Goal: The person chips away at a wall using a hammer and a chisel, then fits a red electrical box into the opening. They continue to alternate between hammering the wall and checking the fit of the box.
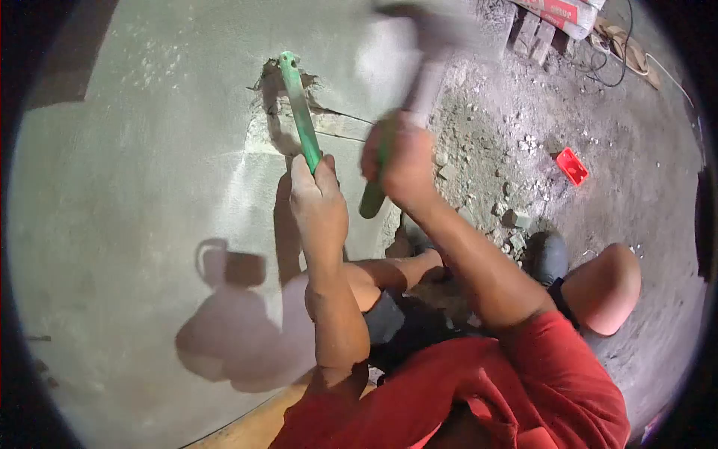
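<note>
So on the left there's a big stretch of smooth grey wall (112, 224) with the person's shadow on it, then a chipped hollow (271, 76) with a crack (340, 114) running off to the right. The green bar (301, 108) is right there, its far end showing over the hollow, though I can't tell from this angle whether it's actually touching the wall. The left hand (318, 191) is closed around the near end, so the bar's long axis points away from the grip, up the view and a touch left. Next over, the right hand (404, 157) is wrapped around the hammer (421, 93), low on the handle. The handle leans up and right, so the two tools spread like a V. The head is pretty blurry, but it's clearly apart from the bar, off to the right and a bit higher in view than its far end. Left hand's the nearer one to the bar, obviously, since it's holding it. Farther right is rubble (479, 142), then a small red box (572, 166).
</note>
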`<action>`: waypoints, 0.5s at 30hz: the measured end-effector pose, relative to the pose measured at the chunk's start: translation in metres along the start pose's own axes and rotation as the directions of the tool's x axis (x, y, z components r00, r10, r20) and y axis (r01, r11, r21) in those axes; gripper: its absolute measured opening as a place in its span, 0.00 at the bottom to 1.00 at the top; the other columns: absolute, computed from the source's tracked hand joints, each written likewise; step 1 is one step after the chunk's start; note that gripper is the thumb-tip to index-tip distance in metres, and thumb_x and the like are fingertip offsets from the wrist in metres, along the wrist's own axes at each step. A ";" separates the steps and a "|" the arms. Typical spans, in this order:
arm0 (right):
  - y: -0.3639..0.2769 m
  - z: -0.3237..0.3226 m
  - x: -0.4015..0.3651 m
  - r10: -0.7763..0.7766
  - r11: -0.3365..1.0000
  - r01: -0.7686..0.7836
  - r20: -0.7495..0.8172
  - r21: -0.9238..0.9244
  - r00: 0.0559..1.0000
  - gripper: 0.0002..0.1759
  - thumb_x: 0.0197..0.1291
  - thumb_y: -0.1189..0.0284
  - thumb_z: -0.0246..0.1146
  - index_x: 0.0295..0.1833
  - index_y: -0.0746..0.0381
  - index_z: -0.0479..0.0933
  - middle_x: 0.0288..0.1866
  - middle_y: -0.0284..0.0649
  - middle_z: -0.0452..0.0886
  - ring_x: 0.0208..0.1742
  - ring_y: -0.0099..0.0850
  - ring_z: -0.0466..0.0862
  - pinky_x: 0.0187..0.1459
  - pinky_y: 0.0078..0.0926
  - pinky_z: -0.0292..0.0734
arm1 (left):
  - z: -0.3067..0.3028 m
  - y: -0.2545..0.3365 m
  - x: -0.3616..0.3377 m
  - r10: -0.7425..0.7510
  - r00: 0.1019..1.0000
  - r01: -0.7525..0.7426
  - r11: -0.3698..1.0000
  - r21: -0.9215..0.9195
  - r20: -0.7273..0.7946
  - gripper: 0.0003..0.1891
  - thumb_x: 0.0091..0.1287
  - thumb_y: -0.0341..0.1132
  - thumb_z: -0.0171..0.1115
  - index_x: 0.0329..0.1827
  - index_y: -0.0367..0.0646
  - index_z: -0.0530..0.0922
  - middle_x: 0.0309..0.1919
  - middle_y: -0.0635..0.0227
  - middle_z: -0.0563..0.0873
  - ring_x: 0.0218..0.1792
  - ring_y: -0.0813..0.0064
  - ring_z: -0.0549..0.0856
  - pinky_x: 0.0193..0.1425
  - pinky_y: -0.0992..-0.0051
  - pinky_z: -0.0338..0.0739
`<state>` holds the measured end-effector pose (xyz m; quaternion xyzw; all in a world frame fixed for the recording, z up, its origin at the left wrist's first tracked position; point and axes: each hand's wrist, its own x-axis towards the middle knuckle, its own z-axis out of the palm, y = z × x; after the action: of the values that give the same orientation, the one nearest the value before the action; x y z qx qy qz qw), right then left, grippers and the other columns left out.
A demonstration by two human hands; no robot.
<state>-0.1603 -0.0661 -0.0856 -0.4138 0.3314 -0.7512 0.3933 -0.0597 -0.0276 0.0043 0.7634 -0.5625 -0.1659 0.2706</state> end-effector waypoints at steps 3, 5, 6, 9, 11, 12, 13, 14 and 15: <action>-0.016 -0.019 0.027 0.627 0.743 -0.666 0.282 0.062 0.726 0.33 0.75 0.42 0.44 0.30 0.61 0.71 0.16 0.36 0.70 0.14 0.27 0.71 0.18 0.27 0.66 | 0.003 0.006 0.002 -0.035 0.999 0.036 0.999 -0.028 0.041 0.16 0.75 0.42 0.54 0.48 0.34 0.74 0.32 0.43 0.82 0.33 0.44 0.81 0.40 0.52 0.72; -0.042 -0.035 0.032 0.607 0.771 -0.632 0.206 0.077 0.767 0.33 0.75 0.43 0.45 0.29 0.61 0.70 0.15 0.36 0.71 0.14 0.27 0.70 0.19 0.28 0.66 | 0.004 0.001 0.004 0.008 1.000 -0.008 1.000 0.027 -0.007 0.16 0.75 0.42 0.55 0.47 0.34 0.74 0.29 0.45 0.81 0.31 0.45 0.80 0.38 0.53 0.72; -0.050 -0.037 0.031 0.596 0.786 -0.611 0.148 0.096 0.790 0.33 0.75 0.44 0.45 0.28 0.61 0.69 0.15 0.36 0.71 0.14 0.28 0.70 0.19 0.28 0.66 | 0.004 -0.002 0.007 -0.011 0.999 0.012 0.999 -0.037 0.032 0.11 0.75 0.41 0.52 0.45 0.41 0.73 0.24 0.73 0.71 0.19 0.82 0.72 0.19 0.77 0.68; -0.061 -0.025 0.018 0.307 0.825 -0.218 -0.090 0.521 0.947 0.34 0.76 0.43 0.44 0.28 0.62 0.69 0.15 0.37 0.71 0.14 0.28 0.70 0.19 0.28 0.66 | -0.002 0.000 0.006 -0.016 0.999 0.015 1.000 0.011 0.050 0.11 0.75 0.40 0.53 0.44 0.41 0.72 0.26 0.72 0.72 0.19 0.82 0.72 0.19 0.77 0.68; 0.010 -0.009 0.014 -0.261 0.914 0.289 0.133 -0.284 0.956 0.35 0.74 0.43 0.46 0.27 0.64 0.70 0.16 0.39 0.72 0.15 0.29 0.72 0.19 0.32 0.68 | -0.002 -0.003 0.002 -0.021 0.998 0.021 1.000 -0.014 0.055 0.10 0.75 0.40 0.53 0.44 0.41 0.72 0.26 0.72 0.72 0.19 0.82 0.72 0.19 0.77 0.68; -0.005 -0.011 0.023 0.268 0.961 -0.251 0.164 -0.116 0.949 0.34 0.73 0.43 0.47 0.27 0.62 0.70 0.17 0.37 0.71 0.16 0.28 0.71 0.20 0.31 0.67 | 0.002 0.003 0.002 0.001 0.998 0.003 0.998 -0.064 0.060 0.10 0.75 0.40 0.53 0.45 0.41 0.73 0.26 0.72 0.72 0.19 0.82 0.72 0.19 0.77 0.68; -0.021 -0.015 0.027 0.704 0.677 -0.736 0.273 0.020 0.655 0.33 0.73 0.42 0.48 0.27 0.60 0.70 0.18 0.35 0.70 0.17 0.28 0.70 0.20 0.31 0.67 | 0.001 0.009 -0.003 0.010 0.998 -0.005 0.998 -0.068 0.069 0.10 0.75 0.40 0.53 0.45 0.41 0.73 0.26 0.72 0.72 0.19 0.82 0.72 0.19 0.77 0.68; -0.030 -0.024 0.032 0.699 0.678 -0.734 0.269 0.045 0.662 0.33 0.72 0.42 0.49 0.27 0.61 0.70 0.18 0.34 0.69 0.17 0.26 0.70 0.20 0.30 0.66 | 0.001 0.017 -0.006 -0.039 0.995 0.051 0.989 -0.138 0.091 0.12 0.75 0.40 0.54 0.44 0.39 0.73 0.24 0.69 0.73 0.20 0.78 0.74 0.21 0.74 0.69; -0.032 -0.031 0.032 0.695 0.684 -0.728 0.267 0.038 0.667 0.33 0.72 0.42 0.49 0.27 0.61 0.70 0.18 0.34 0.69 0.17 0.26 0.70 0.20 0.30 0.66 | -0.001 0.019 -0.007 -0.094 0.990 0.115 0.972 -0.207 0.109 0.13 0.75 0.41 0.54 0.43 0.37 0.73 0.22 0.66 0.74 0.21 0.75 0.76 0.23 0.70 0.70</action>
<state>-0.2094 -0.0735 -0.0611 -0.3064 0.3645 -0.5054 0.7196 -0.0764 -0.0249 0.0160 0.7496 -0.5131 -0.2767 0.3135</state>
